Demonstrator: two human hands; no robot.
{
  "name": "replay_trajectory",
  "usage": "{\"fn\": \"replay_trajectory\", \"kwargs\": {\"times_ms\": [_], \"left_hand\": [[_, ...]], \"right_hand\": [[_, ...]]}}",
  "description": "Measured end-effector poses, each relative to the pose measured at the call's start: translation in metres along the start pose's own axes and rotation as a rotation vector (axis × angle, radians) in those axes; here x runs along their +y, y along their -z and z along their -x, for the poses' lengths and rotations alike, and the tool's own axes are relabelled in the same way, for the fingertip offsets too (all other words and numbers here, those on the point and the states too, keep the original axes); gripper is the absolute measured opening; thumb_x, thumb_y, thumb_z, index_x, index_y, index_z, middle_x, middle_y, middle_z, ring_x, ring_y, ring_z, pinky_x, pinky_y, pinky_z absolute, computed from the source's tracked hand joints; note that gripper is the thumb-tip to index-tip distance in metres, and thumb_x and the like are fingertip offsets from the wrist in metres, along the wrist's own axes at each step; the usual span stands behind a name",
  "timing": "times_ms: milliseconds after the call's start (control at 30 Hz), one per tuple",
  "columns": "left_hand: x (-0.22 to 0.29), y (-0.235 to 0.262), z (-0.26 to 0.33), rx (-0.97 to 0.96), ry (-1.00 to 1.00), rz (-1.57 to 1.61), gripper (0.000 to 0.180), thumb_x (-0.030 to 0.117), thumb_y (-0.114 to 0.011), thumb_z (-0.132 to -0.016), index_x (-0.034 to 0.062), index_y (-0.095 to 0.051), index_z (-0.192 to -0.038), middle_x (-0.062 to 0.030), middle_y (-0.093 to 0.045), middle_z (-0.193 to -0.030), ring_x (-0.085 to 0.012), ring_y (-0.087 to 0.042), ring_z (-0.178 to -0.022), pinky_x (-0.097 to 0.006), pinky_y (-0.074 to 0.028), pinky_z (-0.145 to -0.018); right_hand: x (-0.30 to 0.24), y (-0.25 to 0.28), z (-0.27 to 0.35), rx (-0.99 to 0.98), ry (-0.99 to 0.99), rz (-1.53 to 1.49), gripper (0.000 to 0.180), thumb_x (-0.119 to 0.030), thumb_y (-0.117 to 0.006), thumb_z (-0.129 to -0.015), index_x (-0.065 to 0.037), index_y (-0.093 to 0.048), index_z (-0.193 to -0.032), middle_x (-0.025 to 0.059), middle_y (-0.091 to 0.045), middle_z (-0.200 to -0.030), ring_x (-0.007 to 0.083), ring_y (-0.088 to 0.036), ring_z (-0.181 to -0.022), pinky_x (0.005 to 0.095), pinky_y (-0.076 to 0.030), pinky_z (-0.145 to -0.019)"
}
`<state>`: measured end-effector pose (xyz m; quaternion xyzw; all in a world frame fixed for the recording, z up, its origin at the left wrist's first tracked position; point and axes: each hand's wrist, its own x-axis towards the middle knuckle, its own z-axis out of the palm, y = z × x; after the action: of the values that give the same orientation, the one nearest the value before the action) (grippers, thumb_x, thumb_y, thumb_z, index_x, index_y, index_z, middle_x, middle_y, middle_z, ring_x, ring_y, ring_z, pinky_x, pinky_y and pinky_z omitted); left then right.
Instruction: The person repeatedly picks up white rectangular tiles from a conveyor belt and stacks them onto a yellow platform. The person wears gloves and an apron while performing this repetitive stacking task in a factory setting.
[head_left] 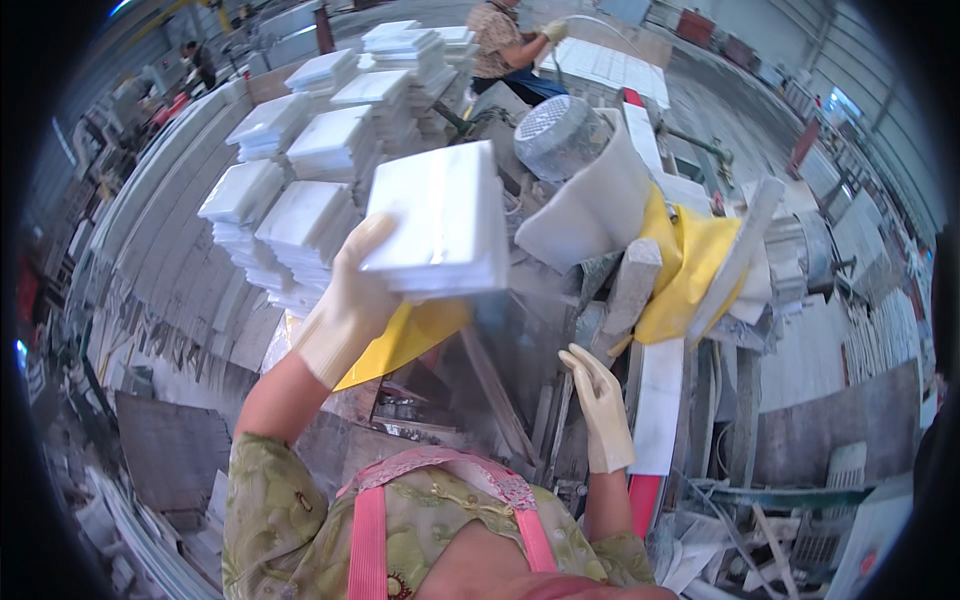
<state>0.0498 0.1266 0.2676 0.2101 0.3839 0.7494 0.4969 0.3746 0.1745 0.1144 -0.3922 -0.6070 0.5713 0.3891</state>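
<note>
The left hand, in a cream rubber glove, holds a small stack of white square tiles up in the air, above the machine and just right of the piled tiles. The stack lies nearly flat, its broad face turned upward and a little toward the camera; because it is about square, it has no clear long axis, and its near edge runs left to right. The tiles are thin, smooth and pale, like polished stone, with straight cut edges and some grey veins. The fingers of this hand are closed around the left side of the stack, thumb on top, the other fingers hidden below.

The right hand, gloved the same way, is lower and to the right. Its fingers are stretched out and close together, pointing up and left, and they hold nothing; whether the tips touch the grey stone strip above them I cannot tell.

Behind stand many stacks of white tiles. A ribbed grey motor and a yellow cover belong to the machine. Another person works far behind.
</note>
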Motion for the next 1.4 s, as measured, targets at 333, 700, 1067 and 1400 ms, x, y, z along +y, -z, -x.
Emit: {"fn": "replay_trajectory", "kwargs": {"times_ms": [333,700,1067,1400], "left_hand": [[0.014,-0.070,-0.061,0.107,0.010,-0.012,0.060,0.056,-0.072,-0.083,0.0129,-0.064,-0.125,-0.0056,-0.071,-0.108,-0.0203,-0.068,-0.092,-0.037,-0.046,-0.063],[0.099,-0.102,-0.158,0.046,-0.126,-0.137,0.051,0.049,-0.061,-0.092,0.0067,-0.067,-0.119,-0.0090,-0.075,-0.107,-0.0253,-0.074,-0.092,-0.037,-0.050,-0.063],[0.119,-0.095,-0.237,-0.053,-0.168,-0.069,0.050,0.048,-0.063,-0.090,0.0069,-0.070,-0.118,-0.0122,-0.074,-0.111,-0.0259,-0.072,-0.096,-0.038,-0.052,-0.070],[0.119,-0.089,-0.326,-0.008,-0.294,-0.152,0.055,0.045,-0.062,-0.091,0.0043,-0.065,-0.128,-0.0152,-0.072,-0.118,-0.0304,-0.071,-0.105,-0.042,-0.057,-0.088]], "right_hand": [[0.001,0.016,-0.010,0.030,-0.033,-0.024,0.039,-0.014,-0.055,-0.106,0.007,-0.057,-0.140,0.0144,-0.072,-0.126,0.0157,-0.064,-0.118,0.0279,-0.045,-0.104],[-0.050,0.014,-0.078,-0.071,0.152,0.105,0.037,-0.013,-0.060,-0.102,0.005,-0.062,-0.134,0.0155,-0.076,-0.110,0.0205,-0.072,-0.101,0.0308,-0.053,-0.091],[-0.081,-0.137,-0.268,-0.177,0.919,0.650,0.040,-0.020,-0.068,-0.089,-0.001,-0.067,-0.125,0.0223,-0.068,-0.124,0.0397,-0.063,-0.116,0.0465,-0.050,-0.100],[-0.061,-0.164,-0.296,0.017,0.982,0.728,0.022,-0.020,-0.061,-0.094,-0.006,-0.064,-0.078,0.0144,-0.063,-0.063,0.0359,-0.064,-0.067,0.0485,-0.050,-0.067]]}}
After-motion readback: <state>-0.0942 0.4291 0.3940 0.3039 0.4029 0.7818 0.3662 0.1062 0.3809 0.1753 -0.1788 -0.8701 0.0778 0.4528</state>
